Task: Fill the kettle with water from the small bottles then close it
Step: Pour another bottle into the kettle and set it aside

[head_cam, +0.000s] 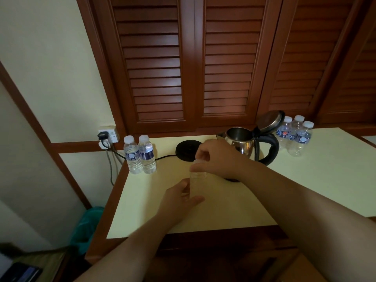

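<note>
At the bottom of the frame two bare forearms reach up and inward over the pale surface [305, 180]. The left hand [179, 197], lower centre, has its grip curled round the lower body of a clear small bottle [198, 180], thumb on the near side and fingers wrapped behind it. The bottle stands upright, at or just above the surface, and is blurred; its water level cannot be read. Just above, the right hand [215, 157] comes in from the right, its grip pinched on the bottle's top, thumb and fingertips closed round the cap area, which is mostly hidden.

Beyond the hands, at centre, lies the round black kettle base [186, 148], its cord [164, 157] running left to a plug in the wall socket [107, 136]. Right of the base and apart from it stands the steel kettle [247, 142] with a black handle, its lid [269, 121] tipped up and back, so the mouth is uncovered.

In the left-centre of the frame, near the edge of the surface, two capped bottles [139, 154] stand touching, both holding water. At the far right, behind the kettle, three more capped bottles [294, 135] stand clustered; they look largely empty. Dark louvred wooden shutters [193, 58] fill the top of the frame.
</note>
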